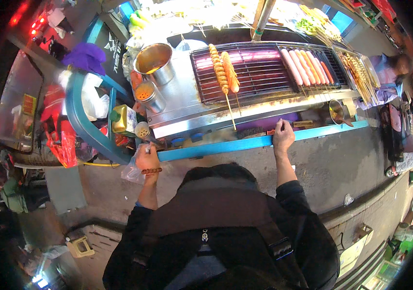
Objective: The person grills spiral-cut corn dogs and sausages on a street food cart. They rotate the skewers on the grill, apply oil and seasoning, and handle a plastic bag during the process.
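My left hand (pixel 147 157), with a brown beaded bracelet at the wrist, is closed at the left end of the blue rail (pixel 210 148). A clear plastic bag (pixel 131 171) hangs from it. My right hand (pixel 283 136) is curled at the rail further right, fingertips together; whether it holds anything is hidden. Just beyond lies a tool with a wooden handle (pixel 302 124). On the grill grate (pixel 257 72) ahead lie a spiral-cut skewer (pixel 218 69) and a scored sausage on a stick (pixel 230 72). Several sausages (pixel 306 68) line the grill's right side.
Left of the grill stand a steel pot (pixel 163 74), a shaker with an orange-red top (pixel 152 98), a second shaker (pixel 143 130) and a gold tin (pixel 123 119). A tray of thin skewers (pixel 358 74) sits right, near a metal cup (pixel 336 111). A person (pixel 388 72) is beyond.
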`<state>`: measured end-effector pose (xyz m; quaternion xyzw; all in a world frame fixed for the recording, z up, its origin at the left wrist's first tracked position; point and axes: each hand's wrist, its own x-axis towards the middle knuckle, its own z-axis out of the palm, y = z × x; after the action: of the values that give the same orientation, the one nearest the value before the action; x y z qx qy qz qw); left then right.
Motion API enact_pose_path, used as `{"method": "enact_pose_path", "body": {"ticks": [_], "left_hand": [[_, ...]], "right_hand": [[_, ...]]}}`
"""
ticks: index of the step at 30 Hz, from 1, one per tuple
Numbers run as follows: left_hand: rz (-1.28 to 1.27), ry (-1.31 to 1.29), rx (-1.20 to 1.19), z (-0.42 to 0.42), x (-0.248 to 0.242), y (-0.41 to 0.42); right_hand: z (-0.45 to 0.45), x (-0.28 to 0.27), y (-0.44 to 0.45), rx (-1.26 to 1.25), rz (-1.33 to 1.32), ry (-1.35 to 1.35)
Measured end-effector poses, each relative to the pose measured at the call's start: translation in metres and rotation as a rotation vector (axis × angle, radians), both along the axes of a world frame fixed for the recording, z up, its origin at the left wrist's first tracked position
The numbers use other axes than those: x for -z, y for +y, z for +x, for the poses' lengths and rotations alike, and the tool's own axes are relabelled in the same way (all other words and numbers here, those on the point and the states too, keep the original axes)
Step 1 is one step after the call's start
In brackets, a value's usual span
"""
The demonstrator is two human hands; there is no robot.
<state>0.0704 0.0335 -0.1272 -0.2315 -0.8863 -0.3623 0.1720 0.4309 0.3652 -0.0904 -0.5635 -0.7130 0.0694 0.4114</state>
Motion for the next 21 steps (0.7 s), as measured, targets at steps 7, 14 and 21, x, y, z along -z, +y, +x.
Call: {"method": "enact_pose_path", "body": {"ticks": [7, 14, 21], "left_hand": [[-0.068, -0.294, -0.104, -0.007, -0.015, 0.004], [-0.059, -0.188, -0.435, 0.011, -0.026, 0.029], [-0.095, -0.141, -0.462, 0.009, -0.016, 0.028]], "right_hand": [[0.001, -0.001, 0.001, -0.003, -0.051, -0.127], [0.006, -0.003, 0.004, -0.175, -0.141, -0.131], [0.012, 0.0, 0.006, -0.286, -0.138, -0.191]]}}
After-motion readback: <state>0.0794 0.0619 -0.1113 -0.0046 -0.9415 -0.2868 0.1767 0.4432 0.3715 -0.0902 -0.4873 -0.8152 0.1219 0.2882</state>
